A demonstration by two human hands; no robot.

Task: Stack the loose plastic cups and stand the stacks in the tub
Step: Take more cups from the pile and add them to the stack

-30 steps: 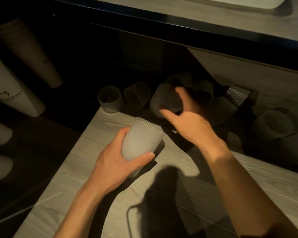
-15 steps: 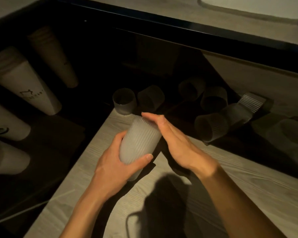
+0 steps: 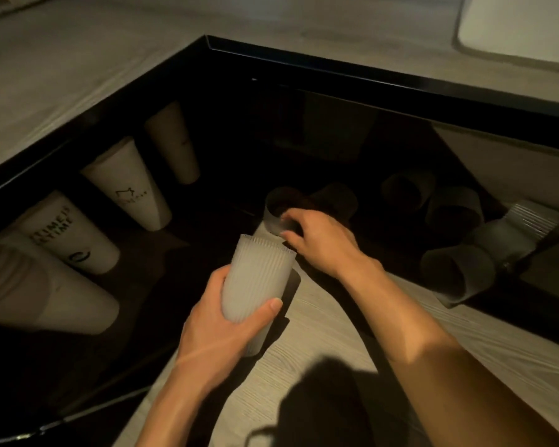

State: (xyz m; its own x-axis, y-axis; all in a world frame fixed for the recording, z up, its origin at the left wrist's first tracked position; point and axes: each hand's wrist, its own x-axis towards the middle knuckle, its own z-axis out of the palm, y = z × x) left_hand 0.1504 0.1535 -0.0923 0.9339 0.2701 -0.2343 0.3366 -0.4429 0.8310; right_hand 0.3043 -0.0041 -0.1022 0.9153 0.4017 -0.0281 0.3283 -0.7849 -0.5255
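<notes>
My left hand point(image 3: 221, 327) grips a stack of ribbed translucent cups point(image 3: 255, 279) and holds it tilted, mouth up, over the wooden board point(image 3: 329, 346). Just beyond the stack, my right hand point(image 3: 317, 243) pinches the rim of a loose frosted cup point(image 3: 276, 214) that stands upright at the board's far corner. More loose cups point(image 3: 455, 275) lie on their sides in the dark at the right, some ribbed, some smooth. All of this sits inside a black-walled tub point(image 3: 336, 69).
Several tall stacks of pale paper cups point(image 3: 126, 191) lean along the tub's left side. A pale counter surrounds the tub, with a white object point(image 3: 523, 24) at the top right. My shadow falls on the board's near part.
My right hand pressed a picked-up cup onto the stack in my left hand, then moved away to the upright loose cup. The view has shifted to the right and down.
</notes>
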